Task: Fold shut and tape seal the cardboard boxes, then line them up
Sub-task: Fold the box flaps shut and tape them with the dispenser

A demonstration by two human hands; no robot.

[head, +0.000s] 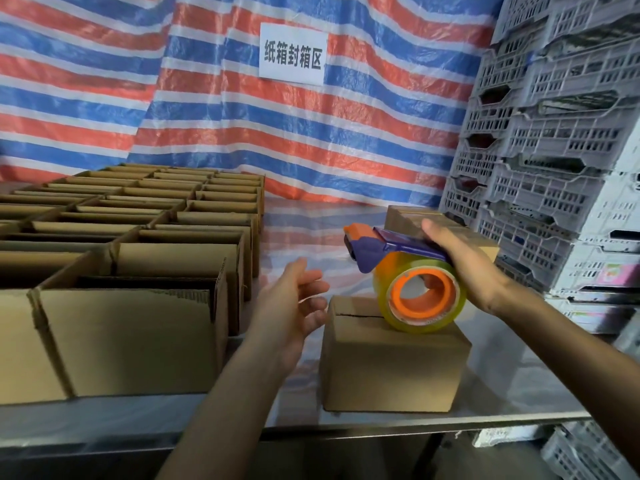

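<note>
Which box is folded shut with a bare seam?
The box under the tape dispenser in the right hand; its closed flaps show an untaped seam, while the boxes on the left stand open.

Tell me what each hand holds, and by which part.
The right hand grips the tape dispenser by its purple handle; the left hand is open, holding nothing.

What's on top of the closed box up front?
Over the closed box: the tape dispenser, gripped by the right hand; contact unclear. It hides part of the flap seam.
</note>
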